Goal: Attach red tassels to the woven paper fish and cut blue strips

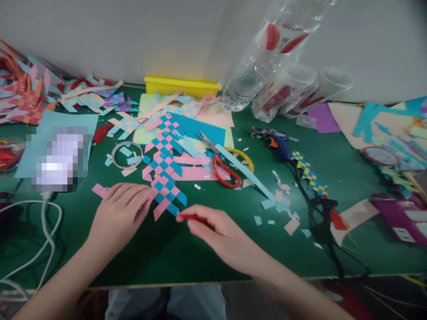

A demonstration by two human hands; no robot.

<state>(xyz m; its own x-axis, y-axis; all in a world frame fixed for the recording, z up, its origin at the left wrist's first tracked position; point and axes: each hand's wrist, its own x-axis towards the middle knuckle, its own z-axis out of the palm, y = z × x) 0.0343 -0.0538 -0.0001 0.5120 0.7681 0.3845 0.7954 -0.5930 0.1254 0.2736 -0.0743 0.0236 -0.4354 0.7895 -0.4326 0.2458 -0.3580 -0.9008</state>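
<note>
At the near end of the pink-and-blue woven band [166, 155], the right hand [226, 238] was closed on a slim red object [194, 217]. The left hand [120, 209] curled against the band's left edge; whether it pinched the paper, I could not tell. The band stretched over the green table [156, 262], scissors [215, 169] to its right, a tape ring [112, 156] to its left.

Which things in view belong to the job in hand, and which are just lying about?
Part of the job:
- pink-and-blue woven paper strip, at the left hand
- slim red item in the right hand
- scissors, probably; close by, untouched

Apparently just lying about:
- clear bottle
- cups
- white cable
</note>
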